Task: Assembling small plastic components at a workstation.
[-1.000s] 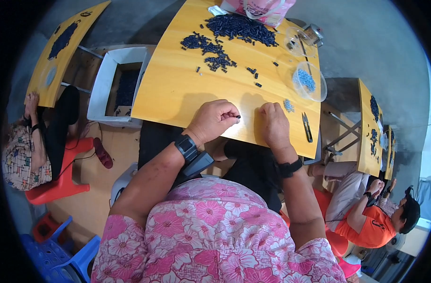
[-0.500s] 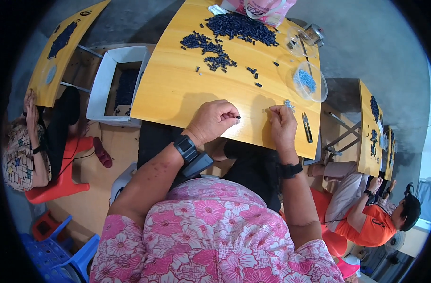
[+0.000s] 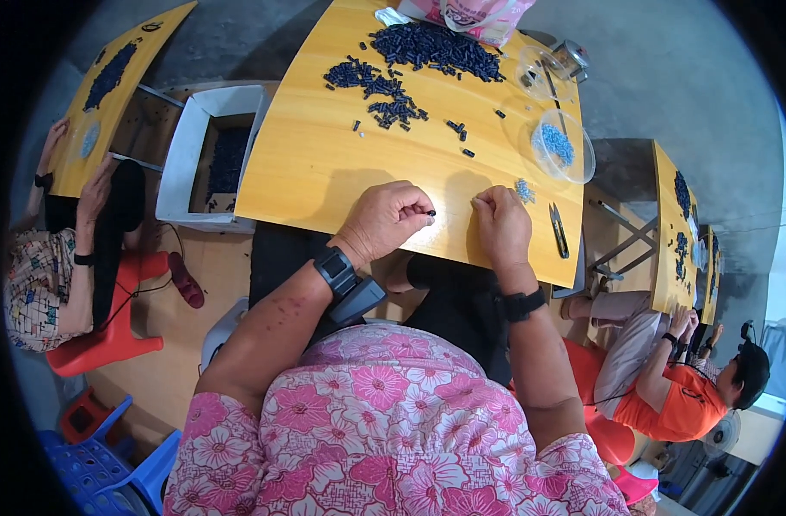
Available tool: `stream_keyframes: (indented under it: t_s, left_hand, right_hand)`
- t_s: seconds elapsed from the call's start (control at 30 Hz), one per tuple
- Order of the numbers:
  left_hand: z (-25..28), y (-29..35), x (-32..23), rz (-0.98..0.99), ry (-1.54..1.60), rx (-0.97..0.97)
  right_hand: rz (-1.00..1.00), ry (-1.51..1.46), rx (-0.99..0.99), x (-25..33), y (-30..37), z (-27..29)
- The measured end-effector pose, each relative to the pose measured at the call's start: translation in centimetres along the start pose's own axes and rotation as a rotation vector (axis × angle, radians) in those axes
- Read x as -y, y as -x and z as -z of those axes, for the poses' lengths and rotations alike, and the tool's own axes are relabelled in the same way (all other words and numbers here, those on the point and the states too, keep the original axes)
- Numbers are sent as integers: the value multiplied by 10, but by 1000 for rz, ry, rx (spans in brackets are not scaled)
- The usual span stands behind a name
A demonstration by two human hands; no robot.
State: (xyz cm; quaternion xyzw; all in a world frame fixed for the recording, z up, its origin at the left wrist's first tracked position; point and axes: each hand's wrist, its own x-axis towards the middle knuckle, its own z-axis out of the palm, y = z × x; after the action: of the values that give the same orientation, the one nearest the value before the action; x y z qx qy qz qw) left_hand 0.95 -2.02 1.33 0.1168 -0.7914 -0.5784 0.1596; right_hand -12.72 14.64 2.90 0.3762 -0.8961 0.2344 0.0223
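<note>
My left hand [image 3: 384,217] is closed in a pinch above the near part of the yellow table [image 3: 307,172]. Between its thumb and forefinger sits a small black cylindrical part [image 3: 431,213]. To the right of it, my right hand [image 3: 506,225] has its thumb and fingertips pressed together; anything in them is too small or hidden to make out. Just beyond the right hand lies a little heap of tiny pale blue pieces [image 3: 523,191]. A pair of snips [image 3: 559,230] with dark handles rests to its right.
Black parts form a large pile [image 3: 436,52] and a smaller one [image 3: 363,79] at the back. A clear tub [image 3: 586,159] holds blue pieces. A pink bag [image 3: 496,21] stands behind. A white box [image 3: 182,163] is left of the table. People sit at tables on both sides.
My right hand has moved left, closer to the left hand, and its fingers are turned further toward it. The left hand keeps its pinch on the black part almost unmoved.
</note>
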Motion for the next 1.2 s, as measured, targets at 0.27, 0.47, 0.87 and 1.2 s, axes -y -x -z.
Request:
stream_keyframes:
  t_s: [0.27,0.47,0.87,1.2]
  left_hand:
    - [-2,-1,5,-4,-8,19]
    - [-3,-1,9,-26,-75,-9]
    - [-4,-2,6,-81,-155,-48]
    - [-5,-2,10,-73,-197,-41]
  right_hand:
    - [16,158,153,-3,-11,-2]
    - [150,-67,205,17,-9,3]
    - [157,-216,365,27,-8,-3]
    - [490,-41,306,31,-16,5]
